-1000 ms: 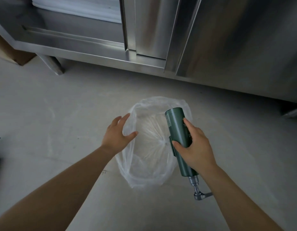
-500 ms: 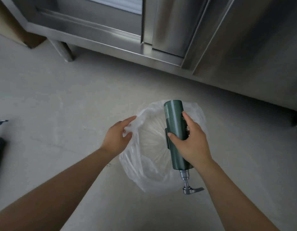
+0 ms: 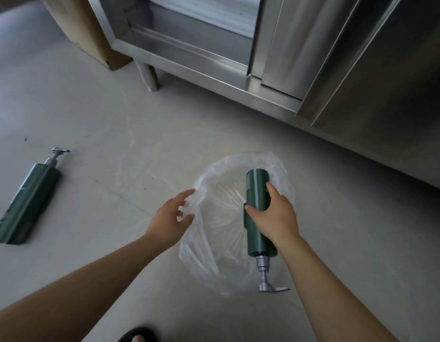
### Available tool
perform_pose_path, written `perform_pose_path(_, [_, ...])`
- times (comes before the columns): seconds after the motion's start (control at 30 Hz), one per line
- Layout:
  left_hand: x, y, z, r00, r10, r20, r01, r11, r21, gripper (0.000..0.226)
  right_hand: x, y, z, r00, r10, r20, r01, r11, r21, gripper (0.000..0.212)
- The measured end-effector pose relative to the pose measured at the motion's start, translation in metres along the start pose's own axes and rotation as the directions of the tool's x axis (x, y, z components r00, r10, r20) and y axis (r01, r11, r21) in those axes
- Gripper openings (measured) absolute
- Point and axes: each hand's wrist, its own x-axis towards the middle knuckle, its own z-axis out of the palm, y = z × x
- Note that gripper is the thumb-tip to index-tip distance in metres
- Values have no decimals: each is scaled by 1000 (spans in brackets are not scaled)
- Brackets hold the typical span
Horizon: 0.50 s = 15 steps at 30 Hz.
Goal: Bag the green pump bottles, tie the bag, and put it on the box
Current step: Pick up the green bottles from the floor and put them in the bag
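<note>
The fingers [image 3: 272,191] of the right hand [image 3: 275,218] are curled round the middle of a green pump bottle [image 3: 257,188], thumb on its left side, in a firm whole-hand grip. The bottle hangs over the open bag [image 3: 201,257], lying nearly level. Its base points to 12 o'clock and its pump head [image 3: 273,288] reaches past the bag's rim at 5 o'clock.

The left hand [image 3: 169,218] is at the rim's 9 o'clock edge, fingers spread and loose, with film between thumb and forefinger. It touches the plastic, but I see no real pinch.

The step in hand looks like loading the first bottle, since the bag seems empty inside. The next move likely calls for tipping the bottle base-down into the mouth and letting go, with the left hand holding the limp mouth wide.

A second bottle [image 3: 29,201] lies on the floor [image 3: 103,119], well apart at 9 o'clock, and would follow. The cardboard box [image 3: 85,33] stands at 11 o'clock beside the steel cabinet [image 3: 337,70].
</note>
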Motion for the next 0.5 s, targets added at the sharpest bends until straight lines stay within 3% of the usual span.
perform_pose_path(0.23, [-5, 6, 3, 999, 14, 37, -15, 999, 39, 64, 21, -14, 6, 999, -28, -34, 27, 999, -28, 82])
perform_pose_path(0.5, [-5, 1, 6, 998, 27, 48, -30, 997, 76, 70, 15, -11, 10, 976, -213, -44, 212, 977, -14, 76])
